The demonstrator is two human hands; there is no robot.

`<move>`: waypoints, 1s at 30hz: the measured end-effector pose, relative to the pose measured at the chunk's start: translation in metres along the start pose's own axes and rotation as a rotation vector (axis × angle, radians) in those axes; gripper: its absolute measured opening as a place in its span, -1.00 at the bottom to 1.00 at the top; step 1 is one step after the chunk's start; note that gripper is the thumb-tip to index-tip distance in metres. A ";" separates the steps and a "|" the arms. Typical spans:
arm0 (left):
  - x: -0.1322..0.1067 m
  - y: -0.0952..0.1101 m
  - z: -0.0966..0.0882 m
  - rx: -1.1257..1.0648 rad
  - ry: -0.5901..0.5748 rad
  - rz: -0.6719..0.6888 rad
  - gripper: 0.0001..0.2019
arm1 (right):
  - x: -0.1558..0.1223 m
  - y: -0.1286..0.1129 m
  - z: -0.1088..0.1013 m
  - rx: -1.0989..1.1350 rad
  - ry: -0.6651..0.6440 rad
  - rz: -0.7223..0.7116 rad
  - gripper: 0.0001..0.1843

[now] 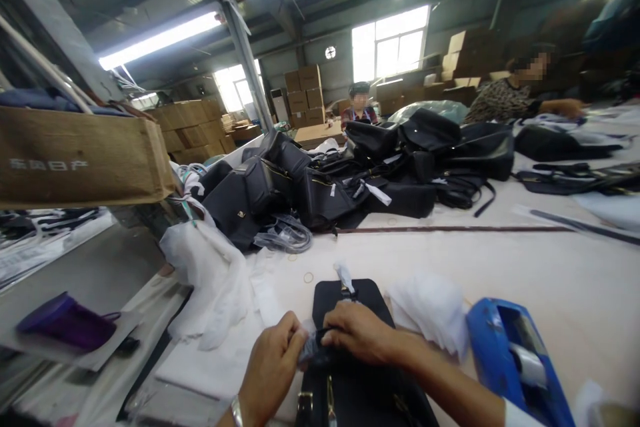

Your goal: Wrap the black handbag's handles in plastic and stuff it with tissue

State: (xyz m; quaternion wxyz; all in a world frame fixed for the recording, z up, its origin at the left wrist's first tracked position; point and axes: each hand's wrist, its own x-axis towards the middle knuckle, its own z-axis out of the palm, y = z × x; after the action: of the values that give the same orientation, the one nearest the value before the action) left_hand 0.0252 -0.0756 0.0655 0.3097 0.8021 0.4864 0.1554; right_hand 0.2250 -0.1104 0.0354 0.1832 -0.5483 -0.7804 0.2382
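Note:
A black handbag (pixel 350 387) lies flat on the white table right in front of me, with a small white wrapped piece (pixel 345 276) at its far end. My left hand (pixel 273 363) is closed in a pinch on a grey-wrapped part of the bag (pixel 310 349). My right hand (pixel 360 332) is closed on the same part from the other side. A silver bracelet (pixel 236 410) shows on my left wrist.
A blue tape dispenser (pixel 515 357) stands at the right, white wrapping sheets (pixel 430 307) beside the bag. A heap of black handbags (pixel 350 180) fills the table's middle. A cardboard box (pixel 80 157) sits on the left shelf. Two people (pixel 515 90) work at the far side.

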 end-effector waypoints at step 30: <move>0.026 0.015 0.021 0.552 -0.135 0.221 -0.81 | -0.020 0.017 0.014 -0.152 0.196 0.138 -0.82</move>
State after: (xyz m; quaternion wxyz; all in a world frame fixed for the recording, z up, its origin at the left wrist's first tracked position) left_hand 0.0596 -0.0649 0.0575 0.0929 0.9125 0.3984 -0.0039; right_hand 0.2372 -0.1264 0.0137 0.1999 -0.6337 -0.7349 0.1358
